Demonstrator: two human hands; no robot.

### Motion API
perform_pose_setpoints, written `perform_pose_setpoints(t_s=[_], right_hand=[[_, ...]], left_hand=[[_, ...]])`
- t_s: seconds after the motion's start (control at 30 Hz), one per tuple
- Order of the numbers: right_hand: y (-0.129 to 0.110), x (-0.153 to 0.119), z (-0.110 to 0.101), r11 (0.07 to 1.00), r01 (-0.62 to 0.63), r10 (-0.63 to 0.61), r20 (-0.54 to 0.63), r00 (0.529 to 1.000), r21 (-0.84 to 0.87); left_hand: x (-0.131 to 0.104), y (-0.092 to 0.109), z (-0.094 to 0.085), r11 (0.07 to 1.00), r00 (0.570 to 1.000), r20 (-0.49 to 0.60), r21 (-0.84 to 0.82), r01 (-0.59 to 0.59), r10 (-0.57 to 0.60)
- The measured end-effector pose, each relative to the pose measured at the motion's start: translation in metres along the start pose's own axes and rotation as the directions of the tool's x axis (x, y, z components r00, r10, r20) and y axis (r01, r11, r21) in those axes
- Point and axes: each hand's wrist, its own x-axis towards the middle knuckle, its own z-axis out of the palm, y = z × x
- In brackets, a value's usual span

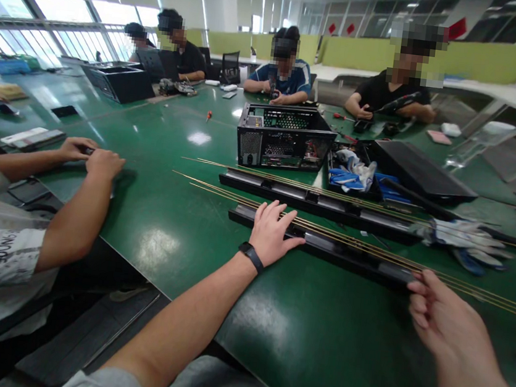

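The left hand (272, 235) is lying open, spread across the near black bar (339, 257) and brass rods (355, 243), hiding part of both. The right hand (438, 310) is curling at the bar's end; what it is gripping, I cannot tell. The rods, hard to count, are running out of frame. On the table (165, 189), one second bar (335, 211) and one computer case (285, 142) are sitting beyond.

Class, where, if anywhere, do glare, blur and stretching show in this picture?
Head view: white glare patches on the glossy green tabletop; bright glass windows washed out, upper left; the bare right hand slightly soft, perhaps motion blur; shapes near the frame edges look stretched.
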Motion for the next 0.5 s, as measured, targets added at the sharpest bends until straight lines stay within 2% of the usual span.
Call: perform_pose_setpoints(t_s=[0.5], right_hand=[[-0.0038,-0.0067,0.0024,0.999,-0.008,0.007,0.015,1.0,0.031]], left_hand=[[-0.0013,-0.0051,0.0053,1.0,0.999,-0.029,0.021,-0.023,0.024]])
